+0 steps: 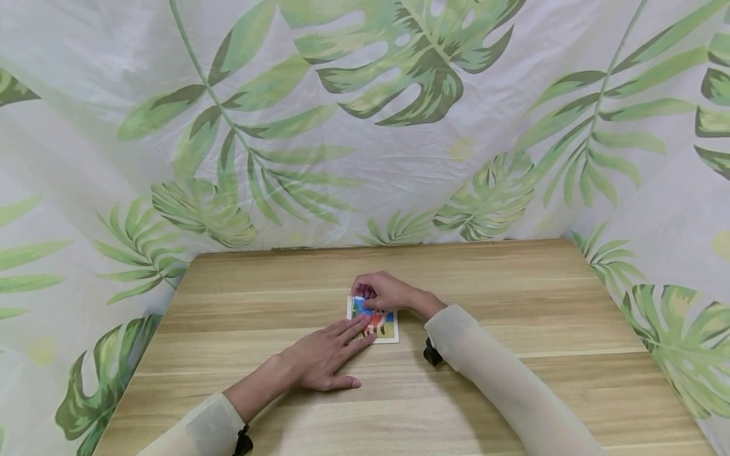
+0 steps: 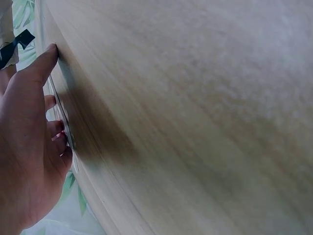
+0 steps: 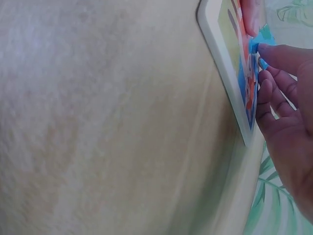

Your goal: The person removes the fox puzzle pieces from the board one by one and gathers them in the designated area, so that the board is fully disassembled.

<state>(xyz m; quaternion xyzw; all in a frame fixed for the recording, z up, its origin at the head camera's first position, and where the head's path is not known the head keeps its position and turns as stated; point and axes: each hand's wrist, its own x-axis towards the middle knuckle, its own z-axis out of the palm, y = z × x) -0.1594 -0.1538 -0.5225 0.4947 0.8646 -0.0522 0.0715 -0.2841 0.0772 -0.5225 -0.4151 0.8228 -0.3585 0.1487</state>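
Observation:
A small picture puzzle [image 1: 390, 332] in a white-edged frame lies flat on the table, showing a figure in orange over blue and green. My left hand [image 1: 325, 354] rests on its left and lower part with straight fingers, the thumb spread out on the wood. At the puzzle's top edge, my right hand [image 1: 390, 294] pinches a blue puzzle piece [image 3: 264, 35] between thumb and fingers. In the right wrist view that piece tilts up from the board, and a left fingertip is close beside it. My fingers hide part of the picture.
The wooden table [image 1: 256, 285] has rounded far corners and reaches back to a leaf-patterned cloth [image 1: 319, 158], which also hangs at both sides. Black straps [image 1: 432, 353] show at both wrists below the pale sleeves.

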